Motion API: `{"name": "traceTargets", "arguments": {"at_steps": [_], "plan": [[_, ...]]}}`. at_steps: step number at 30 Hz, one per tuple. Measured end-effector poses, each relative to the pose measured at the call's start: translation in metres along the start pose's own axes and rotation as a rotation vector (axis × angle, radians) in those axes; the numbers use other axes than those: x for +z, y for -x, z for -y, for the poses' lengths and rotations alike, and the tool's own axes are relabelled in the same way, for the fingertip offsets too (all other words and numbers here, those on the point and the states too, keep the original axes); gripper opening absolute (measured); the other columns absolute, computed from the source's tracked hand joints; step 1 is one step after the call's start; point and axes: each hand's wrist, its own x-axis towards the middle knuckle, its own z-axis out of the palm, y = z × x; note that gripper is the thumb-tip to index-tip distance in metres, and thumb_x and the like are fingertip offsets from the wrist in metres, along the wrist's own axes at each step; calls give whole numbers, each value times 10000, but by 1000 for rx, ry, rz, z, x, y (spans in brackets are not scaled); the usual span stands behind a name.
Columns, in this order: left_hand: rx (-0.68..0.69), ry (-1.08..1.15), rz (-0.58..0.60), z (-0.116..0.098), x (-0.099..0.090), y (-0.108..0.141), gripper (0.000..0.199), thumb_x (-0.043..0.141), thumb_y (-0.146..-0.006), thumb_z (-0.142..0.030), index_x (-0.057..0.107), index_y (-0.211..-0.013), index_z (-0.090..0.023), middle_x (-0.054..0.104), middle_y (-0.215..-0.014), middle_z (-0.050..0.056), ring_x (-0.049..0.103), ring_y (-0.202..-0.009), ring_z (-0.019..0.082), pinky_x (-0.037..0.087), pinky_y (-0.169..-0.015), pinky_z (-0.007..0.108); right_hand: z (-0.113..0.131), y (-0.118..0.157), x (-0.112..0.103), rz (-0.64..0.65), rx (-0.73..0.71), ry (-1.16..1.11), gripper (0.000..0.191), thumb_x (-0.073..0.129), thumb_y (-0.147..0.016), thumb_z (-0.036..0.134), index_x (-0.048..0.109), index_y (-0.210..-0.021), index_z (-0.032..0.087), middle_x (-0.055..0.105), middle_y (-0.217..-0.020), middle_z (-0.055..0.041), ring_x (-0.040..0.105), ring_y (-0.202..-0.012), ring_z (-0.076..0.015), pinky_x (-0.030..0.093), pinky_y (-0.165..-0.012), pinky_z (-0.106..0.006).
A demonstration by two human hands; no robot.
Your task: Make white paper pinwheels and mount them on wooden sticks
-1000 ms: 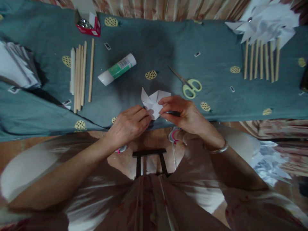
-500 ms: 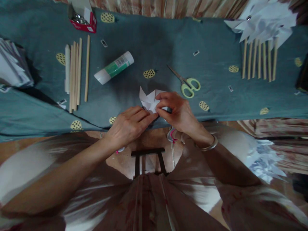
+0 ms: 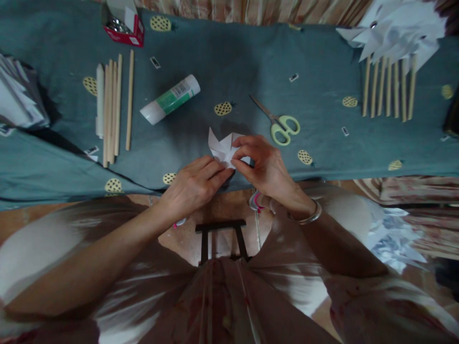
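A small white paper pinwheel (image 3: 224,145) lies near the front edge of the cloth-covered table, its folded blades pointing up and outward. My left hand (image 3: 197,181) presses its lower left side, fingers together on the paper. From the right, my right hand (image 3: 263,160) pinches at the pinwheel's middle with thumb and fingers, hiding part of it. Whether anything small sits under those fingertips I cannot tell. Close by on the right are scissors with light green handles (image 3: 285,130), and a green-and-white glue stick (image 3: 170,99) lies up and to the left.
Several wooden sticks (image 3: 117,105) lie at the left, beside a stack of folded papers (image 3: 21,93). Behind them stands a red box (image 3: 125,33) of shiny metal pieces. Finished pinwheels on sticks (image 3: 398,38) are piled at the far right. Paper scraps (image 3: 394,239) show below the table.
Almost nothing differs. Both hands stay on the pinwheel, and the view has shifted very slightly.
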Motion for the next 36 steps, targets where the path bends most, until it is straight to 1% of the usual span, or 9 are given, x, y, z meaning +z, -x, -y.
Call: {"name": "traceTargets", "arguments": {"at_steps": [6, 11, 19, 23, 29, 36], "plan": [[-3, 5, -4, 0, 1, 0, 229, 489, -968, -98, 645, -1135, -85, 687, -954, 93, 604, -859, 194, 545, -764, 310, -1, 1, 0, 20, 15, 21, 129, 620, -863, 162, 639, -771, 250, 720, -1053, -32, 659, -996, -206, 536, -925, -398], [-25, 7, 16, 0, 3, -1, 220, 488, -972, -113, 652, -1117, -93, 680, -924, 87, 606, -857, 195, 549, -748, 312, -1, 1, -1, 16, 20, -3, 121, 621, -863, 175, 639, -773, 253, 722, -1053, -30, 658, -1001, -209, 535, -923, -404], [-43, 2, 46, 0, 2, -2, 219, 474, -986, -133, 659, -1102, -112, 679, -927, 78, 608, -860, 187, 553, -757, 309, 0, 2, 1, 7, 27, -3, 94, 622, -865, 166, 654, -795, 219, 721, -1068, -56, 649, -1006, -218, 517, -926, -403], [-37, -11, 49, 0, 1, -2, 224, 467, -989, -133, 659, -1100, -105, 679, -928, 81, 608, -874, 192, 553, -767, 308, -1, 4, 3, -6, 12, 2, 89, 598, -881, 186, 668, -838, 221, 709, -1072, -48, 634, -1037, -219, 498, -954, -413], [-39, -4, 34, -1, 2, -2, 209, 486, -984, -142, 665, -1087, -108, 678, -932, 79, 611, -864, 192, 550, -772, 304, -1, 7, 5, -17, -41, 54, 123, 560, -927, 230, 674, -933, 276, 684, -1128, -24, 611, -1092, -215, 496, -990, -421], [-41, 21, 34, -1, 2, -3, 215, 484, -978, -122, 667, -1089, -99, 675, -927, 90, 610, -865, 198, 549, -768, 319, 3, 10, 3, -5, -51, 90, 180, 511, -959, 240, 684, -999, 264, 644, -1219, -38, 589, -1109, -214, 493, -1009, -414]]}}
